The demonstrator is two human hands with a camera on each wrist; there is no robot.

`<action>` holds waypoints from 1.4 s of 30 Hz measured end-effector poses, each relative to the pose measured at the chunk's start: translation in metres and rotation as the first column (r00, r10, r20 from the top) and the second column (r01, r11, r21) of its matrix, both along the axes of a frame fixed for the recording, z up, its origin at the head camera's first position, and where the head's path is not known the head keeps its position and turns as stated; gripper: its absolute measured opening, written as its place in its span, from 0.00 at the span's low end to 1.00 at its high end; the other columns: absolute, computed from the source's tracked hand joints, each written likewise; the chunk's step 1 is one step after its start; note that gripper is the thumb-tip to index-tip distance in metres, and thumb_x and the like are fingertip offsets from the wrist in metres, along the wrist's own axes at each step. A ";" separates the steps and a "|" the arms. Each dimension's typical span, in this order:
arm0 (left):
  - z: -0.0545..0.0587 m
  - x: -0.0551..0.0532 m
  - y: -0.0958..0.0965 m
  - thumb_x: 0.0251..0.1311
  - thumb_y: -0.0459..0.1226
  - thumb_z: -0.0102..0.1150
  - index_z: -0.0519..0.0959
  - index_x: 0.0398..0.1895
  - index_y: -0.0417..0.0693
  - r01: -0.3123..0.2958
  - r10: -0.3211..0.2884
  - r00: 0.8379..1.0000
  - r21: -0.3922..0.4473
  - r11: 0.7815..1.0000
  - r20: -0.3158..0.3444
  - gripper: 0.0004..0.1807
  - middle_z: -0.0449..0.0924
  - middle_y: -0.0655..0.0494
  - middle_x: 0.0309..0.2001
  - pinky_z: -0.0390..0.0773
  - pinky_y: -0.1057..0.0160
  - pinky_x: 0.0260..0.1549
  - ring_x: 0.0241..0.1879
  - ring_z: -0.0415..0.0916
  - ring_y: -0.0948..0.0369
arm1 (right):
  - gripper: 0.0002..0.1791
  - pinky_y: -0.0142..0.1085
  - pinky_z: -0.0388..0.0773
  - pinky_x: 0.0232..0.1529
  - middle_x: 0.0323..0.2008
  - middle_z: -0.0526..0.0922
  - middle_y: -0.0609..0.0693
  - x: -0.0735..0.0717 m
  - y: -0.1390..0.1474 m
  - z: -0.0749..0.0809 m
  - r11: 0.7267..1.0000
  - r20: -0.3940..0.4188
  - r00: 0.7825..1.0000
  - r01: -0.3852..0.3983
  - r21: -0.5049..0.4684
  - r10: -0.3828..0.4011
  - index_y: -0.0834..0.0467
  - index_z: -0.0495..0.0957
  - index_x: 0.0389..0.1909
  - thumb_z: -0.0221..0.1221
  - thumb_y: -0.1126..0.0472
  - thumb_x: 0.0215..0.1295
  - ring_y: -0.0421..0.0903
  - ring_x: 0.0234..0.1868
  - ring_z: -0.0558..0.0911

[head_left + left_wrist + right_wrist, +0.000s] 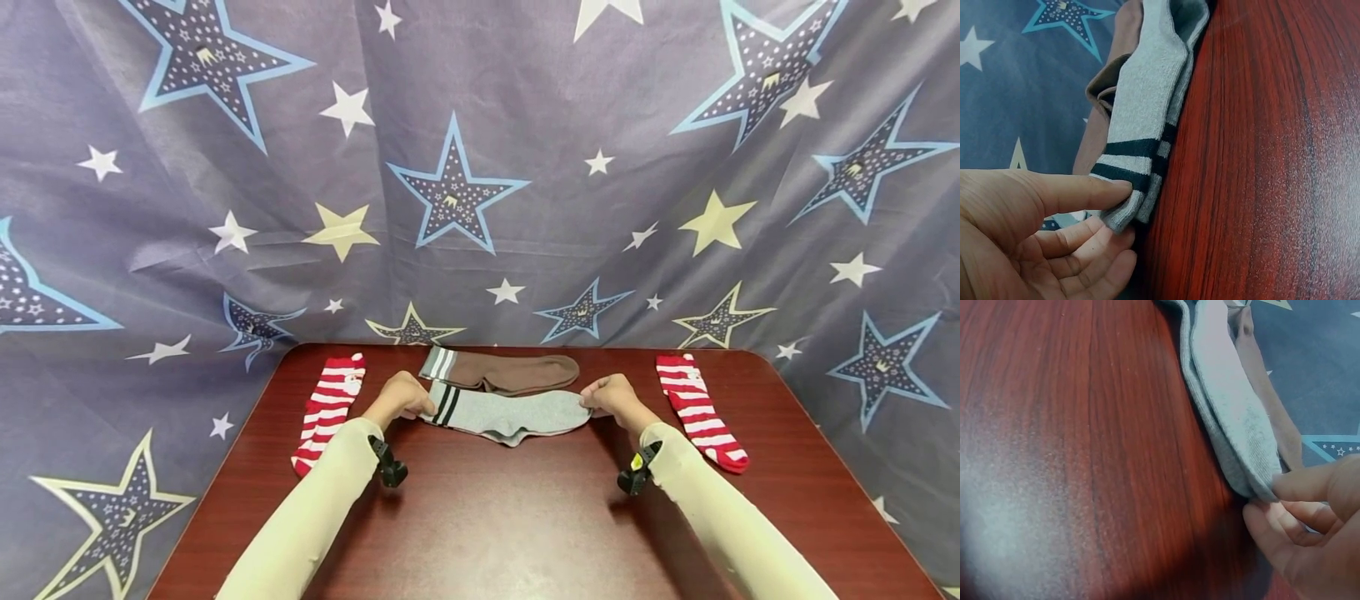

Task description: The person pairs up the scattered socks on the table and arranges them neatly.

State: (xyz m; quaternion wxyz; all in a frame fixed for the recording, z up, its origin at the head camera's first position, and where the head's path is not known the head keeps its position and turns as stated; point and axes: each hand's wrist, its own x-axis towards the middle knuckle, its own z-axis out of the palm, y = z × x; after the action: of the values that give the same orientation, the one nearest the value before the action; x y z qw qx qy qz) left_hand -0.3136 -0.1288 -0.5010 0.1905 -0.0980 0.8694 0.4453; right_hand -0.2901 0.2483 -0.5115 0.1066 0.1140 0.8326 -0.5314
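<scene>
A pair of light grey socks (517, 413) with two dark bands at the cuff lies stretched sideways, one sock upon the other. My left hand (402, 397) pinches the banded cuff; in the left wrist view the thumb (1100, 192) presses on top and the other fingers are curled beneath. At the toe end, my right hand (613, 397) pinches the grey socks' tip (1264, 487) between thumb and fingers. Just behind them are brown socks (517, 372) with a grey, white-striped cuff, lying parallel to the grey ones.
One red-and-white striped sock (330, 408) lies at the table's left side, and a matching striped sock (701, 412) lies at the right, beside the right forearm. The reddish-brown wooden table (510, 517) ends at the back against a grey-blue star-patterned cloth (555, 225).
</scene>
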 end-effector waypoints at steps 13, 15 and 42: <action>0.002 -0.003 0.002 0.40 0.25 0.73 0.75 0.21 0.44 -0.027 0.027 1.000 -0.017 0.999 -0.003 0.14 0.75 0.57 0.19 0.89 0.57 0.36 0.24 0.75 0.63 | 0.12 0.43 0.88 0.42 0.26 0.82 0.48 -0.001 0.004 0.005 0.999 0.057 0.998 -0.022 -0.030 0.024 0.75 0.80 0.45 0.60 0.74 0.62 0.38 0.26 0.78; 0.002 -0.005 0.002 0.40 0.25 0.72 0.75 0.21 0.45 -0.039 0.038 0.999 -0.033 0.999 -0.007 0.13 0.75 0.57 0.17 0.88 0.58 0.33 0.22 0.76 0.64 | 0.13 0.44 0.87 0.43 0.27 0.83 0.48 -0.001 0.004 0.007 0.999 0.070 0.997 -0.025 -0.025 0.027 0.74 0.80 0.47 0.60 0.73 0.62 0.38 0.26 0.78; 0.035 -0.002 0.138 0.59 0.34 0.56 0.66 0.71 0.39 -0.064 0.156 0.953 0.330 0.942 -0.260 0.34 0.83 0.34 0.53 0.83 0.49 0.51 0.51 0.82 0.42 | 0.16 0.29 0.83 0.30 0.24 0.85 0.42 -0.005 0.067 0.083 0.996 0.001 0.997 -0.078 -0.042 0.078 0.74 0.75 0.55 0.51 0.66 0.75 0.34 0.26 0.84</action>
State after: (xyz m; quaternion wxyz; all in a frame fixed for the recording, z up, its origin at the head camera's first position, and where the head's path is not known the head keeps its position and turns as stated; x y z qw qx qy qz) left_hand -0.3159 0.0087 -0.4661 0.0524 -0.0502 0.7975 0.5990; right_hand -0.2949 0.3157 -0.4281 0.1310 0.0799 0.8249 -0.5440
